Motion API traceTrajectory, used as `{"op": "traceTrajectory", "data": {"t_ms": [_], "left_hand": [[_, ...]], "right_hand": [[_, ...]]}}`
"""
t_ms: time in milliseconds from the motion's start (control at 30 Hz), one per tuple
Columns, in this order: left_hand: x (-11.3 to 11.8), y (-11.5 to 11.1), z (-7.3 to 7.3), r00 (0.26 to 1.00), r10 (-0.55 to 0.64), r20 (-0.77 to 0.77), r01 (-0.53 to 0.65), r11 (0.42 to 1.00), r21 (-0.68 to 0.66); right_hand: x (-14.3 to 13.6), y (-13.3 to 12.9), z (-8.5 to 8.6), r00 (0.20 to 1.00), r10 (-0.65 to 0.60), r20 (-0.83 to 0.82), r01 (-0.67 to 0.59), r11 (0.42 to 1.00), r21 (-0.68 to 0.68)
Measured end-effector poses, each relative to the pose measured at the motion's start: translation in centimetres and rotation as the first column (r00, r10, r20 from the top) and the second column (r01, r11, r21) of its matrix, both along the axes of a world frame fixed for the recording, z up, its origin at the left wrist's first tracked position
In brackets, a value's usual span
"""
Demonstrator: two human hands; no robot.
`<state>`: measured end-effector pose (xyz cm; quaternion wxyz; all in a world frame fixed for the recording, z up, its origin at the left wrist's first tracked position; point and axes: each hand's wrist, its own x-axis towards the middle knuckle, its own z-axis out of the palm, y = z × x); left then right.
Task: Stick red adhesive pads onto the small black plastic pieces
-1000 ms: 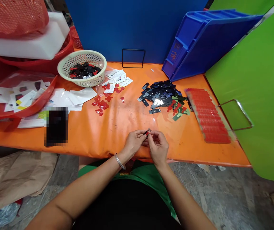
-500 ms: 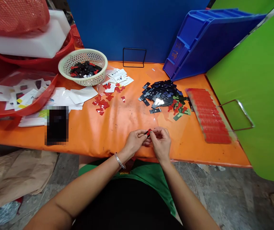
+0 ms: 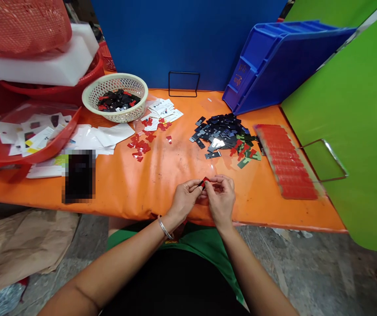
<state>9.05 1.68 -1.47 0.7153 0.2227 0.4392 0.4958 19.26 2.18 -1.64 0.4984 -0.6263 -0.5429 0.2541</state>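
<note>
Hands over front edge of orange table (image 3: 175, 175) — left hand (image 3: 184, 197) and right hand (image 3: 220, 197) both pinched nearly closed on one small black-and-red piece (image 3: 204, 182), pile of dark pieces (image 3: 223, 131) beyond, red strips (image 3: 287, 162) off to the right.

A blue crate (image 3: 290, 66) is leaning near a green panel (image 3: 356, 140), while a black wire frame (image 3: 183, 72) is standing before a blue panel (image 3: 175, 35). At the left, a white foam block (image 3: 76, 61) is sitting beneath a red mesh basket (image 3: 23, 26), a red tray (image 3: 61, 142) is holding printed papers (image 3: 40, 139), and a dark pixelated rectangle (image 3: 79, 177) is lying beside white sheets (image 3: 85, 137). Brown paper (image 3: 27, 241) is covering some grey floor (image 3: 91, 245).
</note>
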Motion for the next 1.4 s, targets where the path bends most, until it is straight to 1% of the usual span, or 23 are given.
{"op": "traceTrajectory", "data": {"t_ms": [67, 100, 167, 200, 267, 367, 433, 500, 600, 667, 767, 833, 933, 1100, 1167, 1233, 1300, 1333, 1400], "left_hand": [[0.2, 0.0, 0.4, 1.000, 0.023, 0.007, -0.024, 0.999, 0.029], [0.2, 0.1, 0.5, 0.999, 0.034, 0.011, -0.034, 0.999, 0.036], [0.2, 0.1, 0.8, 0.999, 0.043, 0.017, -0.044, 0.998, 0.039], [0.1, 0.1, 0.9, 0.999, 0.041, 0.021, -0.042, 0.998, 0.039], [0.0, 0.1, 1.0, 0.999, 0.025, 0.034, -0.027, 0.999, 0.044], [-0.1, -0.2, 1.1, 0.999, -0.010, 0.050, 0.008, 0.999, 0.049], [-0.2, -0.4, 1.3, 0.999, -0.030, 0.042, 0.027, 0.998, 0.051], [-0.2, -0.5, 1.5, 0.998, -0.053, 0.030, 0.051, 0.997, 0.060], [-0.6, -0.6, 2.0, 0.993, -0.112, 0.028, 0.110, 0.991, 0.073], [-0.9, -0.4, 2.1, 0.992, -0.127, 0.008, 0.127, 0.990, 0.054], [-1.4, -0.1, 1.9, 0.994, -0.092, -0.064, 0.092, 0.996, 0.003], [-1.7, 0.0, 1.6, 0.993, -0.076, -0.094, 0.075, 0.997, -0.016], [-2.1, 0.3, 1.4, 0.992, -0.073, -0.100, 0.069, 0.997, -0.040], [-2.1, 0.4, 1.6, 0.992, -0.052, -0.112, 0.044, 0.996, -0.073], [-1.8, 0.2, 1.6, 0.991, -0.055, -0.119, 0.047, 0.997, -0.069], [-1.8, 0.2, 1.3, 0.989, -0.078, -0.122, 0.070, 0.995, -0.073], [-2.7, 0.9, 1.0, 0.985, -0.086, -0.148, 0.077, 0.995, -0.071], [-3.5, 1.6, 1.1, 0.981, -0.072, -0.182, 0.063, 0.996, -0.056], [-6.2, 3.9, 1.9, 0.959, 0.018, -0.284, -0.010, 1.000, 0.029]], "right_hand": [[-0.2, -0.1, 0.7, 1.000, -0.015, 0.010, 0.015, 0.999, 0.035], [-0.2, 0.0, 1.0, 0.999, -0.031, -0.011, 0.031, 0.999, 0.041], [0.0, 0.2, 1.5, 0.993, -0.061, -0.098, 0.063, 0.998, 0.020], [0.1, 0.3, 1.7, 0.986, -0.065, -0.155, 0.064, 0.998, -0.013], [0.5, 0.6, 1.8, 0.960, -0.037, -0.279, 0.005, 0.994, -0.114], [0.9, 1.0, 1.6, 0.890, 0.021, -0.455, -0.144, 0.961, -0.237], [1.1, 1.1, 1.2, 0.852, 0.026, -0.524, -0.188, 0.948, -0.257], [1.2, 1.1, 1.0, 0.829, 0.017, -0.560, -0.199, 0.943, -0.266], [1.1, 1.0, 0.9, 0.822, 0.006, -0.569, -0.193, 0.943, -0.270], [0.8, 0.8, 1.0, 0.833, 0.026, -0.553, -0.204, 0.943, -0.262], [0.2, 0.6, 1.0, 0.831, 0.061, -0.553, -0.247, 0.931, -0.269], [-0.2, 0.6, 0.9, 0.824, 0.058, -0.563, -0.261, 0.921, -0.288], [-0.4, 0.7, 0.5, 0.810, 0.050, -0.584, -0.275, 0.912, -0.303], [-0.5, 0.8, 0.0, 0.772, 0.032, -0.634, -0.313, 0.888, -0.336], [-0.6, 0.9, 0.0, 0.778, 0.044, -0.626, -0.320, 0.886, -0.335], [-0.6, 1.0, -0.1, 0.803, 0.071, -0.592, -0.316, 0.893, -0.320], [-0.4, 1.1, 0.0, 0.833, 0.093, -0.546, -0.304, 0.901, -0.310], [-0.1, 1.3, 0.1, 0.844, 0.095, -0.528, -0.293, 0.906, -0.307], [0.7, 1.5, 0.2, 0.855, 0.081, -0.512, -0.261, 0.921, -0.290]]}}
